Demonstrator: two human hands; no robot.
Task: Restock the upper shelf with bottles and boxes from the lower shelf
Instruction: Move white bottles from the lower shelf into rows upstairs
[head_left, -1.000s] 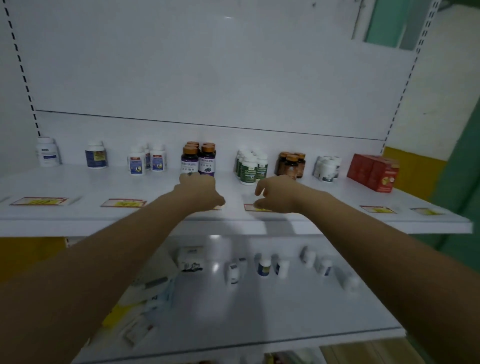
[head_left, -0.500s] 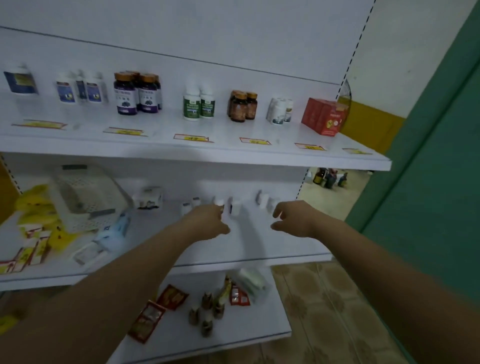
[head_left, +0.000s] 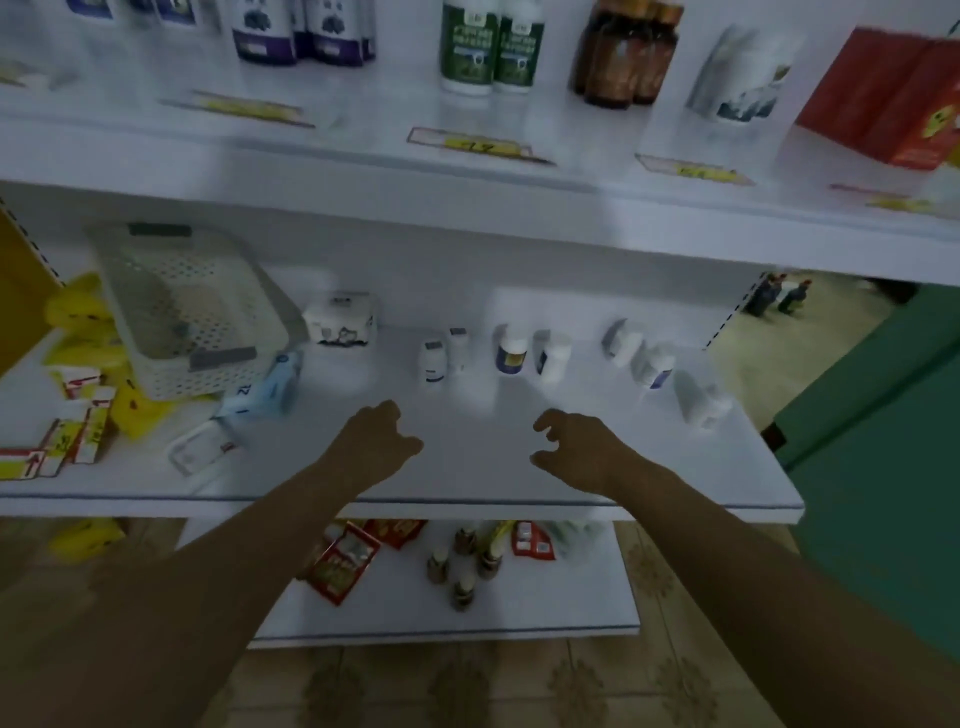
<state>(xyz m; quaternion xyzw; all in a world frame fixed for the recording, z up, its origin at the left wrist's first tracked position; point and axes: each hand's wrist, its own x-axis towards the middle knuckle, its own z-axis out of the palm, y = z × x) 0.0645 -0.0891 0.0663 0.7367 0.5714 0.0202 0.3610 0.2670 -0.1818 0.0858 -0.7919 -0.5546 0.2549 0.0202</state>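
in the head view, both hands hover over the bare front of the lower shelf (head_left: 467, 475), and both are empty: the left hand (head_left: 376, 441) has its fingers loosely curled round nothing, and the right hand (head_left: 576, 447) is spread in a half-open claw. the stock to be moved stands farther back, at about twelve o'clock from the hands: a small white bottle (head_left: 432, 361), a blue-labelled bottle (head_left: 510, 349) with a white one (head_left: 553, 356) just beside it, and a looser cluster (head_left: 652, 366) at two o'clock of the right hand. the bottles stand close together, so a reach with both hands at once could knock a neighbour over, and a round one might roll toward the shelf's open right end. the upper shelf (head_left: 363, 166) overhangs at twelve o'clock, so a lift straight up risks clipping its front edge. up there the green-labelled bottles (head_left: 488, 47) and the red box (head_left: 883, 98) leave narrow gaps, so a careless set-down could topple a row. blur hides the labels.
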